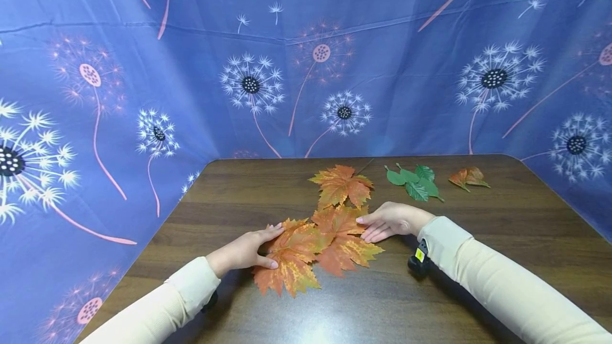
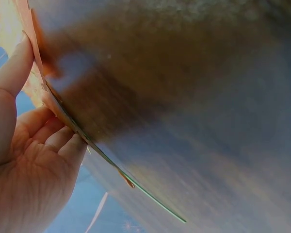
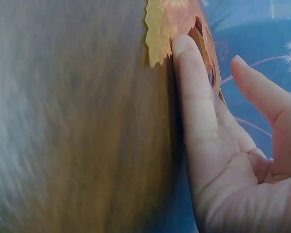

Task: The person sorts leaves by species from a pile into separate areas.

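Observation:
Three orange maple-style leaves overlap on the table in the head view: a left leaf (image 1: pixel 289 261), a middle leaf (image 1: pixel 344 238) and a far leaf (image 1: pixel 340 185). My left hand (image 1: pixel 251 251) rests on the left leaf, thumb and fingers spread over its upper face. In the left wrist view this leaf is seen edge-on, its thin green stem (image 2: pixel 155 196) trailing past the fingers. At the right edge of the middle leaf, my right hand (image 1: pixel 389 220) touches it with extended fingers. The right wrist view shows a fingertip against the leaf (image 3: pixel 172 24) and the thumb held apart.
Green leaves (image 1: pixel 416 182) lie in a cluster at the back of the brown wooden table (image 1: pixel 229 195). Farther right are small orange-brown leaves (image 1: pixel 468 178). A blue dandelion-print cloth (image 1: pixel 382 84) hangs behind and beside the table.

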`<action>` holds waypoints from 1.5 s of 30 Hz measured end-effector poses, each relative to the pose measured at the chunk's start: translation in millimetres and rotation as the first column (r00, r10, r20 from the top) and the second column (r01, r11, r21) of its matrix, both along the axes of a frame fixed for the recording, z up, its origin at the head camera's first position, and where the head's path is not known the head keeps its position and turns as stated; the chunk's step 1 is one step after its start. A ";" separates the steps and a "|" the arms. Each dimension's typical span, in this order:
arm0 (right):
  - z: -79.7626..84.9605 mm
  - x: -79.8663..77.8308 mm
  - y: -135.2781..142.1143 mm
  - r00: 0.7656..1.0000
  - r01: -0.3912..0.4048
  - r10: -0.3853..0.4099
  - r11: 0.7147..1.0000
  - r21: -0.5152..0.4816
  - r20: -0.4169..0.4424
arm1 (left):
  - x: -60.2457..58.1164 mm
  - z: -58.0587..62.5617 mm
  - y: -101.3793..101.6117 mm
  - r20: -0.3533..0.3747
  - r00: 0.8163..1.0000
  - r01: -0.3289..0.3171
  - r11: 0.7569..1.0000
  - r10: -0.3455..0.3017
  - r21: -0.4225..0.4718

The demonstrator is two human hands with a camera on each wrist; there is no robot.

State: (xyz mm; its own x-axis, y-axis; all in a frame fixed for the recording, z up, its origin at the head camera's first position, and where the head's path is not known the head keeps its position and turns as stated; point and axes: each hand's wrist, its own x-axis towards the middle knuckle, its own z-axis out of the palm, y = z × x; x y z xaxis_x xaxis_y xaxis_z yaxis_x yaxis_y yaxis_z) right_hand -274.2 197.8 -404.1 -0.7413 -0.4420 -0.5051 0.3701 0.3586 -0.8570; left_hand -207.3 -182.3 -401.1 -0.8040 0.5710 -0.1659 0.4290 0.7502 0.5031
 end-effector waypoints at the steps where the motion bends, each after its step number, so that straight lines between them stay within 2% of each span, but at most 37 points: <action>1: -0.5 0.7 -0.6 1.000 -0.008 0.008 1.000 -0.007 -0.003 | -0.1 -0.1 0.0 -0.001 1.000 -0.001 1.000 0.001 -0.001; 5: -1.3 3.6 -4.3 1.000 -0.023 0.023 1.000 -0.016 -0.014 | 0.2 0.4 0.3 0.000 1.000 0.000 1.000 0.000 0.005; 18: -2.4 7.5 -12.0 0.999 0.020 -0.021 0.999 -0.030 -0.036 | -1.3 -2.0 0.1 -0.014 1.000 0.013 1.000 -0.013 0.010; 23: -0.3 11.1 -11.6 0.998 0.042 -0.045 0.997 -0.070 -0.033 | -1.7 -3.0 -0.1 -0.027 0.999 0.019 1.000 -0.019 0.008; 33: -0.6 13.9 -8.6 0.997 0.008 -0.022 0.984 -0.180 -0.072 | -2.1 -4.6 -2.0 -0.012 1.000 0.008 1.000 -0.008 0.002; 45: -0.4 14.9 -13.9 0.997 0.038 -0.041 0.998 -0.053 -0.062 | -1.4 -1.9 -1.4 -0.014 1.000 0.010 1.000 -0.010 -0.010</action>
State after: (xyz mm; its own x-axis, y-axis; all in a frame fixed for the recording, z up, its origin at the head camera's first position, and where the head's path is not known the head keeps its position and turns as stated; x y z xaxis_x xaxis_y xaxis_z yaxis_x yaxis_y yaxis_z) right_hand -259.3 183.9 -404.5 -0.7884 -0.4363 -0.4336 0.3273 0.2993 -0.8963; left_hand -208.7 -183.7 -403.0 -0.8005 0.5775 -0.1605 0.4434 0.7507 0.4897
